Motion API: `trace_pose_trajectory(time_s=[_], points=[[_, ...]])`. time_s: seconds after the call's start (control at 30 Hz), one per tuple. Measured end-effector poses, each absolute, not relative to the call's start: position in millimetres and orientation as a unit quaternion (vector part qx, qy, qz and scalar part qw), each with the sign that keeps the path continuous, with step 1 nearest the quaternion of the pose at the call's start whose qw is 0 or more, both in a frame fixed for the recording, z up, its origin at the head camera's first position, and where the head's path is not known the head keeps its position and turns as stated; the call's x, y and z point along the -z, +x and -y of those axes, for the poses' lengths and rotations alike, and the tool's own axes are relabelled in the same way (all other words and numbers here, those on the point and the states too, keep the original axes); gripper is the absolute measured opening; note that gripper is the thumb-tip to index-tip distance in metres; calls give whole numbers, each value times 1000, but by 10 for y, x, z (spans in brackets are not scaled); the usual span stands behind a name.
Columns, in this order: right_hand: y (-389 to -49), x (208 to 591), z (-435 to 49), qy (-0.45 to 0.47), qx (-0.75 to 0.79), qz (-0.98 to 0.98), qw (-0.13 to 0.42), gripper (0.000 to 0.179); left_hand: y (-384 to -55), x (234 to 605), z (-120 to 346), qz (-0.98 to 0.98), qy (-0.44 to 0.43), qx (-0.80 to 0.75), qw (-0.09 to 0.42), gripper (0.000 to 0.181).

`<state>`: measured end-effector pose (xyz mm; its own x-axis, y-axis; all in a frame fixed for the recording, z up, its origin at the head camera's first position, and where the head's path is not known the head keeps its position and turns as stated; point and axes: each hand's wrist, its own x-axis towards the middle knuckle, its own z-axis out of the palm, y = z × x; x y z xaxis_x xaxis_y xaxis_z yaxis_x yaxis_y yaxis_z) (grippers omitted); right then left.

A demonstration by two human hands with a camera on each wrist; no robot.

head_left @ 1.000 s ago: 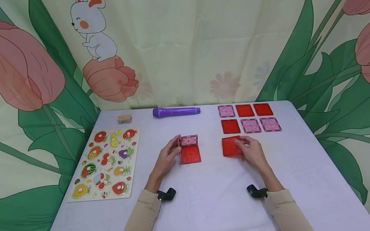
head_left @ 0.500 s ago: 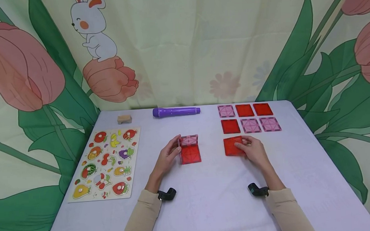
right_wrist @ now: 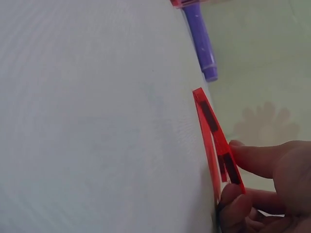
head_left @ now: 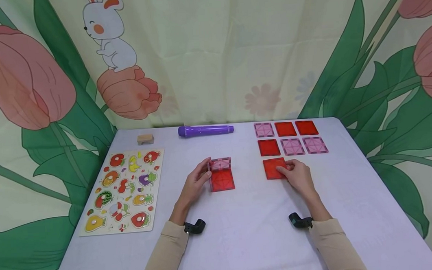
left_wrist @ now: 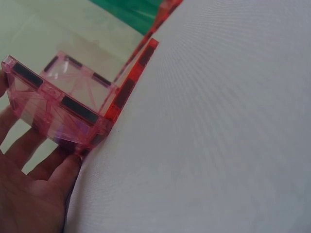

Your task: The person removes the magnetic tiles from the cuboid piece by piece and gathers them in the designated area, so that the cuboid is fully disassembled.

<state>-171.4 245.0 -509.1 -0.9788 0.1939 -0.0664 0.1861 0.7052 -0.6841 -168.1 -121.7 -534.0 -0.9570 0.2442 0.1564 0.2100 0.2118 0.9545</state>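
My right hand pinches a red square magnetic tile at its right edge. The right wrist view shows this tile tilted, with a second red strip slanting below it; I cannot tell whether that is another tile. My left hand holds the outer side of an upright pink magnetic tile, thumb near its lower corner, fingers behind it. That pink tile stands along the left edge of a flat red tile. Another pink tile rises along the red one's back edge.
Several red and pink tiles lie in two rows at the back right. A purple toy microphone lies at the back, with a small wooden block to its left. A fruit puzzle board covers the left side of the white table.
My right hand has shifted slightly right and back with the red tile, which now looks more level. The left hand and the tiles it holds have stayed put.
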Motion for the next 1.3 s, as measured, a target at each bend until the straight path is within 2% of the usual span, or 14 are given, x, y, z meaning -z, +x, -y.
trace_pose_trajectory(time_s=[0.23, 0.6, 0.97, 1.3], points=[[-1721, 5085, -2436, -86, -336, 938, 23, 47, -1662, 5260, 1214, -786, 142, -601, 32, 53], [-1753, 5080, -2392, -90, -325, 941, 22, 40, -1672, 5367, 1209, -779, 141, -611, 2, 51], [-1740, 5071, -2389, -86, -325, 942, 21, 41, -1680, 5360, 1214, -773, 144, -618, 13, 54], [-1726, 5059, -2395, -89, -319, 943, 12, 45, -1683, 5378, 1218, -783, 143, -605, 2, 51]])
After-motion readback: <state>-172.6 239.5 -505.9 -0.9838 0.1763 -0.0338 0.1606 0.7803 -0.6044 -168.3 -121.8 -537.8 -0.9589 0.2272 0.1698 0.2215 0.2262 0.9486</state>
